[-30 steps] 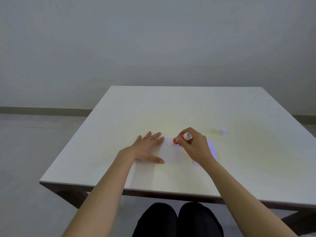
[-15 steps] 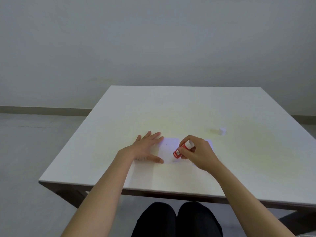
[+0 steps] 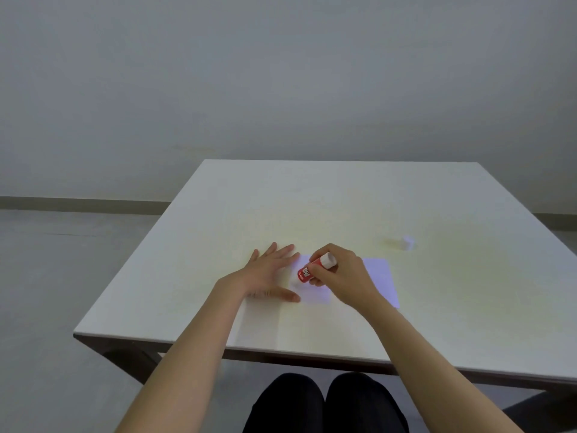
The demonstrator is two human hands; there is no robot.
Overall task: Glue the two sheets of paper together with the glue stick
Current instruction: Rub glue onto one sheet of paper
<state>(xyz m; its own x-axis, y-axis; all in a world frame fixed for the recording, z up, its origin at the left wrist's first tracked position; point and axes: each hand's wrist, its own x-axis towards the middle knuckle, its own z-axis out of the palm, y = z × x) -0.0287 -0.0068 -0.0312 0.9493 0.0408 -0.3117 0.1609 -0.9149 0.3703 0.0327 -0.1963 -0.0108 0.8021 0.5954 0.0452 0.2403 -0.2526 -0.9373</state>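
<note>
Two small white sheets lie side by side near the table's front middle. The left sheet is pinned at its left edge by my left hand, which lies flat with fingers spread. My right hand grips a red glue stick with a white end, tilted down to the left, its lower tip on the left sheet. The right sheet lies partly hidden behind my right hand and wrist.
The white cap of the glue stick stands on the white table, to the right and behind the sheets. The table's front edge runs above my knees. A grey wall and floor lie beyond.
My right hand has moved the glue stick back and forth over the left sheet: towards me, then away again and slightly left. My left hand has stayed in place.
</note>
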